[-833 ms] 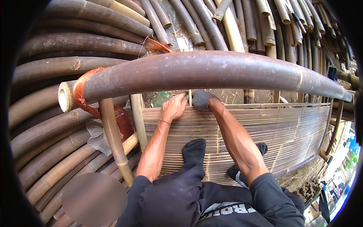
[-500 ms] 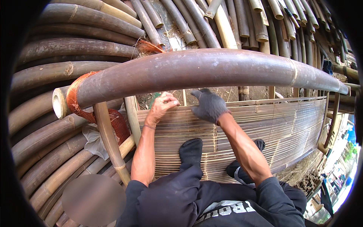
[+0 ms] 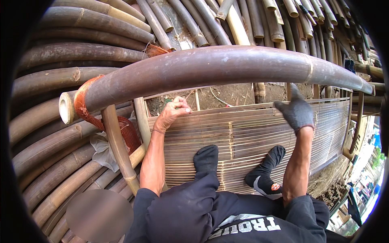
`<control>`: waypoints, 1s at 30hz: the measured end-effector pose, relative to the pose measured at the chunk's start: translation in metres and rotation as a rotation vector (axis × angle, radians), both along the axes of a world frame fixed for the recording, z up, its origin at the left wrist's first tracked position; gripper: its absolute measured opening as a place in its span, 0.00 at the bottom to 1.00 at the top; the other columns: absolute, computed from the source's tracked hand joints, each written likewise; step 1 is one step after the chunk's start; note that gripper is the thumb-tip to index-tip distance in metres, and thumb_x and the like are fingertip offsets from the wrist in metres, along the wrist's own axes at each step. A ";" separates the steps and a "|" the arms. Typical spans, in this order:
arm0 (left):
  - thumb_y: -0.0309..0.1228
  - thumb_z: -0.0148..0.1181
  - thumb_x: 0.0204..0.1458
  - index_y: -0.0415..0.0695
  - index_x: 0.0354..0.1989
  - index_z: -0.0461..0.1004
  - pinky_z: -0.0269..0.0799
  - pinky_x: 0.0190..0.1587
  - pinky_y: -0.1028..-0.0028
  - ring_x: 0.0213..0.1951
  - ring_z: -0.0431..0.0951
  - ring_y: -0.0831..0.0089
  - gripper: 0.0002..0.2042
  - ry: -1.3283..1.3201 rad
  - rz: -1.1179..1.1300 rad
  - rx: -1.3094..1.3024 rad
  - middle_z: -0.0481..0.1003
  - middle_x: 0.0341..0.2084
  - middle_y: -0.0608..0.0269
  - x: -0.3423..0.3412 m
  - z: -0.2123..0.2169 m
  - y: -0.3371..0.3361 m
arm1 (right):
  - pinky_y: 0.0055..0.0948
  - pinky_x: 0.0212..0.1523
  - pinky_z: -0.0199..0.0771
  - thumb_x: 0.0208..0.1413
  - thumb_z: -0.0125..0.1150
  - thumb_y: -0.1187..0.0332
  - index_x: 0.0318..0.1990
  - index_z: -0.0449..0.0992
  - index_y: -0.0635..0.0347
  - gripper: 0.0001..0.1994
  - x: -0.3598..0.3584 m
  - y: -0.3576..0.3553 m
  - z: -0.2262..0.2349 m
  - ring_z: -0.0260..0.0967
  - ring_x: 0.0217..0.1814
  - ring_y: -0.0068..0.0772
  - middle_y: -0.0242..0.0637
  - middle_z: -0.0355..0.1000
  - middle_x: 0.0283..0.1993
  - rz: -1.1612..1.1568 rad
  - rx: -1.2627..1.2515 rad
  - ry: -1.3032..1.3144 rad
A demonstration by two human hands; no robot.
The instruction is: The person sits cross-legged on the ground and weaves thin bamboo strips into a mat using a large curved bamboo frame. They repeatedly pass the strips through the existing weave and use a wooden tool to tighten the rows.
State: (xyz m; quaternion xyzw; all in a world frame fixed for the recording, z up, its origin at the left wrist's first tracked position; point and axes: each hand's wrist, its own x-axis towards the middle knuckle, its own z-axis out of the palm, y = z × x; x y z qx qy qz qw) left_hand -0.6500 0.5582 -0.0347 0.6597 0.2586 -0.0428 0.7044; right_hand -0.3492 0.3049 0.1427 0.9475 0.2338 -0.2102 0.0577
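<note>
My bare left hand (image 3: 175,113) is closed in a pinch at the far left edge of a screen of thin bamboo slats (image 3: 202,131). What its fingertips hold is too small to make out. In a grey knitted glove, my right hand (image 3: 296,111) is at the screen's far edge, well to the right. Its thumb points left and a finger stretches away from me. Beyond both hands, a thick brown bamboo pole (image 3: 194,67) runs across, with orange netting (image 3: 81,99) wrapped round its left end. My feet in black socks (image 3: 206,160) are on the slats.
Bamboo uprights (image 3: 117,146) support the pole at the left. Stacked bamboo poles (image 3: 69,75) fill the left side, and more cut poles (image 3: 259,20) lie at the back. A whitish plastic sheet (image 3: 104,150) hangs over the left stack. Bare soil (image 3: 237,94) shows between screen and pole.
My right hand has moved right along the screen's far edge, away from my left hand. The left hand has stayed in nearly the same place, still pinched.
</note>
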 end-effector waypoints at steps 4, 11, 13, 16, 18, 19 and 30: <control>0.36 0.66 0.50 0.39 0.31 0.82 0.65 0.53 0.70 0.47 0.70 0.71 0.11 0.011 -0.035 0.013 0.73 0.38 0.64 0.003 0.001 0.000 | 0.46 0.62 0.68 0.47 0.70 0.55 0.62 0.70 0.55 0.33 -0.075 0.039 -0.045 0.69 0.62 0.53 0.54 0.70 0.59 0.448 0.474 0.184; 0.35 0.69 0.49 0.40 0.33 0.83 0.65 0.55 0.69 0.48 0.70 0.71 0.11 0.008 -0.039 -0.020 0.73 0.40 0.65 -0.001 -0.005 0.003 | 0.44 0.55 0.69 0.48 0.68 0.60 0.36 0.81 0.55 0.12 -0.147 0.093 -0.126 0.69 0.53 0.46 0.43 0.73 0.48 0.492 0.785 0.381; 0.38 0.69 0.50 0.42 0.34 0.84 0.67 0.55 0.69 0.48 0.71 0.70 0.12 0.002 -0.044 0.021 0.74 0.40 0.65 -0.002 -0.006 0.002 | 0.42 0.54 0.70 0.50 0.67 0.62 0.30 0.81 0.57 0.09 -0.130 0.049 -0.101 0.69 0.51 0.45 0.41 0.73 0.46 0.492 0.805 0.528; 0.45 0.68 0.52 0.47 0.39 0.84 0.68 0.56 0.66 0.49 0.74 0.67 0.15 -0.046 -0.094 0.252 0.74 0.44 0.62 0.000 -0.006 -0.007 | 0.44 0.44 0.71 0.51 0.64 0.62 0.28 0.80 0.57 0.09 -0.084 -0.044 -0.046 0.70 0.41 0.48 0.43 0.73 0.38 0.923 0.482 0.495; 0.47 0.63 0.56 0.46 0.43 0.81 0.68 0.55 0.62 0.47 0.75 0.64 0.17 -0.026 0.108 0.232 0.74 0.47 0.60 0.003 -0.006 -0.018 | 0.45 0.39 0.72 0.50 0.62 0.61 0.26 0.81 0.56 0.10 -0.045 -0.126 -0.011 0.72 0.36 0.50 0.45 0.74 0.33 0.985 0.006 0.587; 0.47 0.61 0.57 0.47 0.43 0.81 0.67 0.56 0.62 0.47 0.76 0.63 0.17 0.005 0.125 0.302 0.75 0.45 0.59 0.003 -0.005 -0.023 | 0.46 0.37 0.73 0.50 0.61 0.61 0.25 0.81 0.56 0.10 -0.025 -0.173 0.003 0.72 0.34 0.52 0.45 0.75 0.30 1.000 -0.312 0.616; 0.43 0.49 0.64 0.48 0.35 0.79 0.57 0.55 0.57 0.38 0.78 0.63 0.15 0.087 -0.162 0.917 0.79 0.30 0.62 -0.008 -0.018 -0.047 | 0.40 0.52 0.77 0.52 0.59 0.63 0.45 0.84 0.55 0.15 0.113 -0.543 0.057 0.76 0.55 0.43 0.43 0.77 0.54 0.100 -1.415 0.328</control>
